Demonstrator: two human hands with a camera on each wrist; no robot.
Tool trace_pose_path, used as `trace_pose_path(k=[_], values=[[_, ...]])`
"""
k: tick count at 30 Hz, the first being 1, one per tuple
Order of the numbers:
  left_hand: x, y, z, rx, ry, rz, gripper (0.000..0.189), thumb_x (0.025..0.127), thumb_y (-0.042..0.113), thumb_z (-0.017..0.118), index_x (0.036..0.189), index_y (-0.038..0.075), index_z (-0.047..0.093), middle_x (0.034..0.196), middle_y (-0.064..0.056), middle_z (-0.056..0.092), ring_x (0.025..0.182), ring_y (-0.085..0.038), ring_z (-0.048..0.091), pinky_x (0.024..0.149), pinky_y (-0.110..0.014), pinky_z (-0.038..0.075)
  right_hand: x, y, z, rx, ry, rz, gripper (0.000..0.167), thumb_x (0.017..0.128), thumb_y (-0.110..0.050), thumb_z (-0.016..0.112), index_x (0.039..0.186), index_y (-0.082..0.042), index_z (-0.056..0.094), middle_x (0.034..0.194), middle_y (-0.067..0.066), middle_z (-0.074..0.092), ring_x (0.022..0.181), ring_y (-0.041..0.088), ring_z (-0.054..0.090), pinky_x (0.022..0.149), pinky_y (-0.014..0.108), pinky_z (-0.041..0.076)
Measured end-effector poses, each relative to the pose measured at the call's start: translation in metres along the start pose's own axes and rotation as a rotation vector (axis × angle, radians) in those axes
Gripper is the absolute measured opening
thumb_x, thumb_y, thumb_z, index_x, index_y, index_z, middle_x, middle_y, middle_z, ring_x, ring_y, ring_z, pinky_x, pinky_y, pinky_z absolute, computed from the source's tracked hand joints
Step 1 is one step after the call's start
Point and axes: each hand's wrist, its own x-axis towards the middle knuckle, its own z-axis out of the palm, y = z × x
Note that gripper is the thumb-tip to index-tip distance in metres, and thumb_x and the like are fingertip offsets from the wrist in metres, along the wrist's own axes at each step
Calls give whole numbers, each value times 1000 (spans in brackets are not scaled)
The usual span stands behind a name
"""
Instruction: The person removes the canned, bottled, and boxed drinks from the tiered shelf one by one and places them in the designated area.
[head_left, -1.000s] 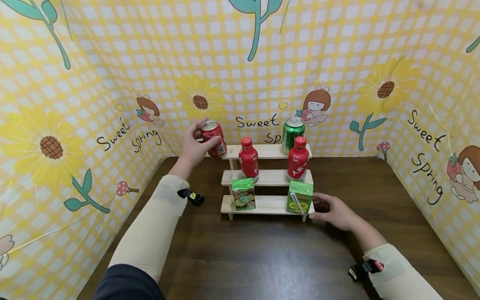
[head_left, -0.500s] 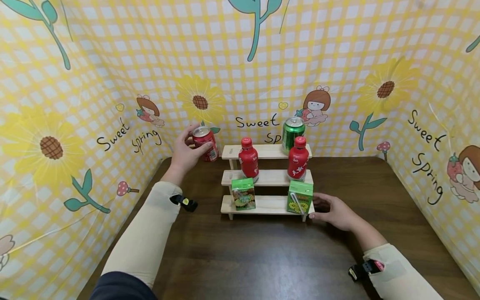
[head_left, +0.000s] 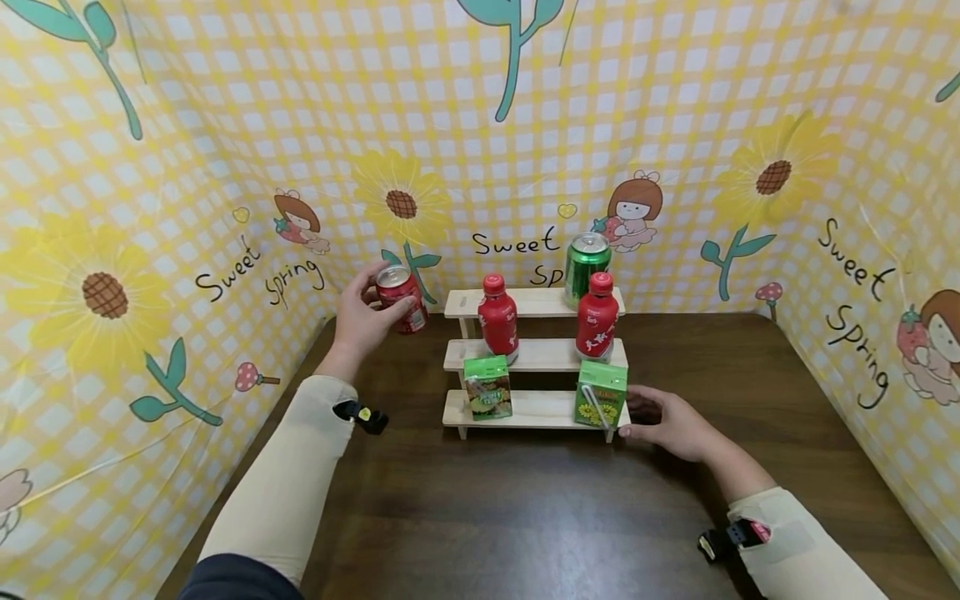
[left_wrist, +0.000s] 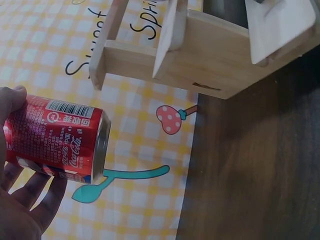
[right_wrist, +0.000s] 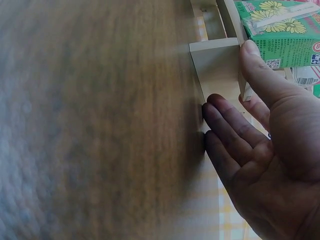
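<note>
My left hand (head_left: pixel 362 321) grips a red Coca-Cola can (head_left: pixel 402 298), raised to the left of the three-tier wooden stand (head_left: pixel 542 408). In the left wrist view, the can (left_wrist: pixel 57 137) lies sideways across the picture with thumb and fingers around it. At the stand's lower right end, my right hand (head_left: pixel 675 427) holds the bottom shelf, thumb at the front corner. In the right wrist view, the thumb presses the shelf edge beside a green juice box (right_wrist: pixel 280 45); the other fingers reach down along the table.
A green can (head_left: pixel 587 271) stands on the top tier at right. Two red bottles (head_left: pixel 498 321) occupy the middle tier, and another green drink carton (head_left: pixel 487 388) the bottom tier's left. A yellow checked cloth (head_left: pixel 465 100) encloses the brown table (head_left: pixel 480 517).
My left hand has carried the red can leftward and lower, away from the top tier's left end. The right hand has stayed at the bottom shelf.
</note>
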Motion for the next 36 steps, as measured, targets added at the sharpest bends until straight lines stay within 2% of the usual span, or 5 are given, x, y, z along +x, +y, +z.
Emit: trace_pose_path(k=[12, 16, 24, 30, 36], values=[[-14, -22, -4, 35, 33, 1, 70, 89, 23, 88, 151, 22, 56, 133, -10, 61, 111, -23, 63, 86, -30, 55, -2, 1, 0, 3, 5, 10, 73, 91, -32, 85, 148, -1, 54, 127, 12, 70, 119, 31, 65, 98, 50, 53], [-20, -26, -3, 51, 39, -36, 71, 89, 20, 87, 152, 22, 55, 135, -11, 60, 113, -24, 63, 88, -31, 55, -1, 1, 0, 3, 3, 5, 73, 91, -33, 85, 148, -1, 53, 128, 13, 69, 120, 32, 65, 98, 51, 53], [-41, -5, -4, 88, 6, -46, 66, 91, 10, 83, 150, 6, 54, 136, -22, 59, 116, -37, 62, 92, -45, 55, 0, 2, 0, 10, 3, 4, 73, 91, -31, 85, 148, 0, 53, 128, 13, 69, 120, 32, 65, 98, 50, 53], [-52, -1, -4, 100, 23, -77, 65, 92, 9, 83, 150, 7, 54, 135, -20, 59, 116, -37, 62, 90, -37, 54, 1, 4, 1, 4, 6, 1, 75, 90, -34, 85, 149, -1, 53, 129, 12, 69, 121, 32, 64, 99, 51, 52], [-46, -39, -3, 73, 36, -80, 69, 90, 11, 85, 152, 9, 53, 136, -21, 59, 116, -37, 61, 87, -28, 53, 1, 5, 0, 0, 12, 13, 74, 90, -33, 85, 149, -2, 53, 129, 12, 69, 121, 32, 64, 100, 52, 52]])
